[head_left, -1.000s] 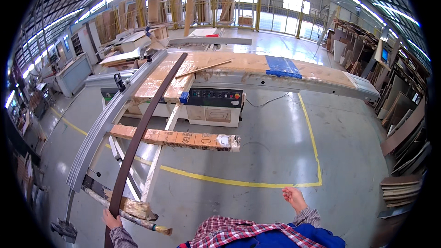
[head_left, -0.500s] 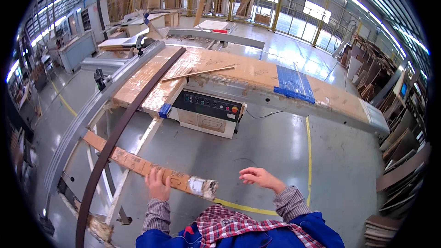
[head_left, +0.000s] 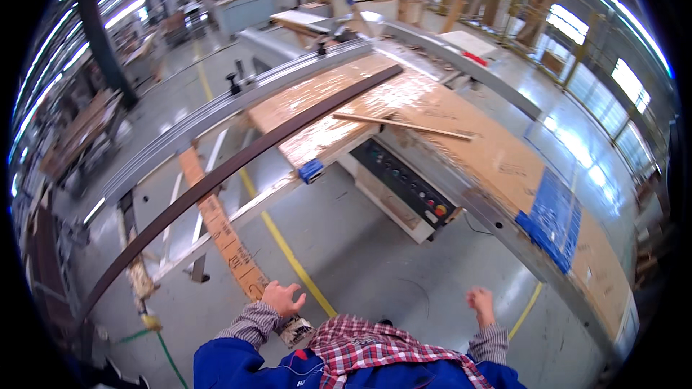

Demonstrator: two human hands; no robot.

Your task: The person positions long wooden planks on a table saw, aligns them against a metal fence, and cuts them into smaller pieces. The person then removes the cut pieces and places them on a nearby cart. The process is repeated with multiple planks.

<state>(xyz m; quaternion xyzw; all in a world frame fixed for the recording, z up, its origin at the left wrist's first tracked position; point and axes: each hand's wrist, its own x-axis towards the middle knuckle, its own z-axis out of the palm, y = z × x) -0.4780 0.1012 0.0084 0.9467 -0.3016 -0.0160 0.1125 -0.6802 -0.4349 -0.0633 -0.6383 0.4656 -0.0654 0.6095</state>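
My left hand point(head_left: 285, 299) is open, its fingers apart, over the near end of a cardboard-covered support bar point(head_left: 229, 241); whether it touches the bar I cannot tell. Farther right, my right hand point(head_left: 481, 305) is raised over the floor with nothing visible in it, its fingers loosely bent and slightly blurred. A long dark brown strip point(head_left: 254, 150) lies across the bar and the machine's cardboard-covered table point(head_left: 447, 104), running from lower left to far middle. On that table rests a thin, light wooden strip point(head_left: 404, 126).
A metal rail point(head_left: 169, 133) runs along the machine's left side. Below the table is a black control panel point(head_left: 404, 180) with buttons. Blue wrapping point(head_left: 553, 220) covers part of the table's right stretch. A yellow line point(head_left: 287, 248) marks the floor. Workbenches and leaning boards stand farther off.
The view has swung to the left, so the machine appears farther right and tilted. My right hand has moved away from the left and turned upward. The dark strip still lies across the bar.
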